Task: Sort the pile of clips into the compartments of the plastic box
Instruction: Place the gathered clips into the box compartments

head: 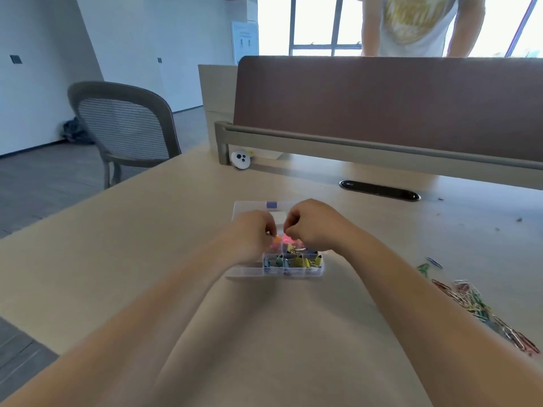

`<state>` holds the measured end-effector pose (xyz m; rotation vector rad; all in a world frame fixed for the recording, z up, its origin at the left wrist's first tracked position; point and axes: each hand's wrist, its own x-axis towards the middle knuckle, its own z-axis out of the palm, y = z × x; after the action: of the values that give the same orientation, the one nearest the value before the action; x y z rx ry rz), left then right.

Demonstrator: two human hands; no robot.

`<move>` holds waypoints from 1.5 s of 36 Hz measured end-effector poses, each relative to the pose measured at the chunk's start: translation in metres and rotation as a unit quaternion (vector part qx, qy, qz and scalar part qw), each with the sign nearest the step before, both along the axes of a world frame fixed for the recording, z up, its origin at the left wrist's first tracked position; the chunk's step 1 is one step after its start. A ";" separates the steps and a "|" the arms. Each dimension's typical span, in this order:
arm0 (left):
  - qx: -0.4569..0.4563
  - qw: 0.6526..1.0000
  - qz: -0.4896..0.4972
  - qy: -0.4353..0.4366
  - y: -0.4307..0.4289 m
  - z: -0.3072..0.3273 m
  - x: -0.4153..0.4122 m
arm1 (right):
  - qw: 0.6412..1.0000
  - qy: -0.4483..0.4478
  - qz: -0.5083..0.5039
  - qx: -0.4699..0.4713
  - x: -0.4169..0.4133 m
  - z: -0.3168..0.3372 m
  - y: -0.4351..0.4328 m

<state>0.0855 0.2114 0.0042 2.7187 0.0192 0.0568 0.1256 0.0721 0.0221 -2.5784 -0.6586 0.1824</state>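
One left hand [253, 232], one right hand [312, 226], one plastic box [244, 271].

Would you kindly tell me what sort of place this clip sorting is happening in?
Most likely an open-plan office: a pale desk with a brown divider screen along its far edge, a cable port set into the desktop, and a mesh-backed chair beside it.

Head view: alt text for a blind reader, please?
A person's left hand and right hand, both curled, meet over a plastic box of colourful clips on a table; a pile of paper clips lies to the right.
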 end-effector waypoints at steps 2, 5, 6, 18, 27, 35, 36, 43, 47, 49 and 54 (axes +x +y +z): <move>0.009 1.000 -0.009 0.009 0.001 -0.002 0.002 | 1.000 -0.003 -0.006 -0.006 0.003 -0.002 0.003; 0.007 0.999 -0.027 0.022 0.002 -0.007 0.005 | 1.000 -0.007 -0.007 -0.007 0.006 -0.004 0.005; 0.003 0.999 -0.031 0.023 0.003 -0.008 0.006 | 1.000 -0.009 -0.005 -0.007 0.007 -0.005 0.005; -0.066 0.997 -0.044 0.010 0.014 -0.001 0.004 | 0.998 0.006 -0.012 -0.053 0.006 -0.009 0.019; -0.124 0.992 -0.023 -0.026 0.022 0.001 -0.002 | 0.995 0.010 0.031 -0.099 -0.001 -0.003 0.030; -0.134 0.990 0.002 -0.044 0.036 0.000 -0.007 | 0.993 0.005 0.053 -0.108 0.000 -0.009 0.040; -0.133 0.990 0.001 -0.043 0.037 0.001 -0.008 | 0.993 0.006 0.053 -0.108 0.000 -0.008 0.041; -0.129 0.991 -0.008 -0.041 0.041 0.001 -0.013 | 0.989 -0.018 0.056 -0.135 0.003 -0.010 0.046; -0.135 0.990 -0.006 -0.033 0.043 -0.001 -0.012 | 0.988 -0.038 0.059 -0.140 0.004 -0.011 0.045; -0.137 0.990 -0.006 -0.031 0.044 -0.002 -0.011 | 0.987 -0.047 0.065 -0.141 0.005 -0.011 0.043; -0.126 0.992 -0.011 -0.028 0.042 -0.001 -0.012 | 0.986 -0.050 0.072 -0.141 0.005 -0.012 0.044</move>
<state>0.0740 0.2538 0.0035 2.4629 -0.0187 0.1162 0.1302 0.1162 0.0104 -2.8258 -0.9150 0.2075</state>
